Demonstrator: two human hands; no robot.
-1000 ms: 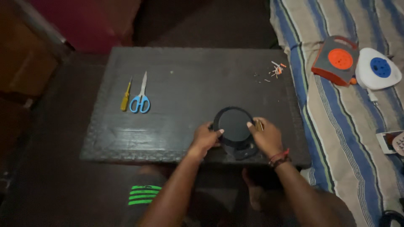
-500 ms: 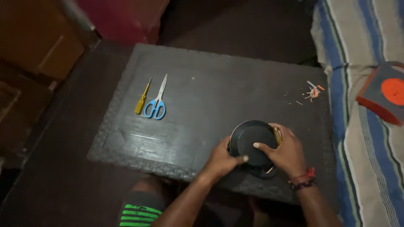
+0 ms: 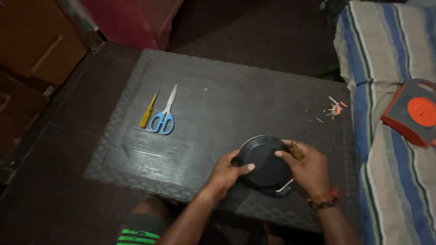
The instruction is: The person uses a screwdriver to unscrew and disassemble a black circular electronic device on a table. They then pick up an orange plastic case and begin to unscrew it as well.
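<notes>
At the right edge of the frame, on the striped cloth, you have a grey box with an orange surround and a round orange face; any markings on it are too small to make out.

On the dark table, at left of centre, lie blue-handled scissors and, just beside them on the left, a yellow-handled tool. Both run with their tips toward the upper right of the frame and their handles toward the lower left. Toward the table's upper right corner sits a small scatter of scraps, white and orange. None of these stands between you and the work; they are all well apart from your hands.

The black disc is at lower centre, near the table's front edge, its broad round face turned up toward you. Being round, it shows no clear long axis. Your left hand grips its left rim, thumb laid over the face. Your right hand grasps the right rim, with a thin pale stick poking out beneath the fingers and a brownish piece by the knuckles.
</notes>
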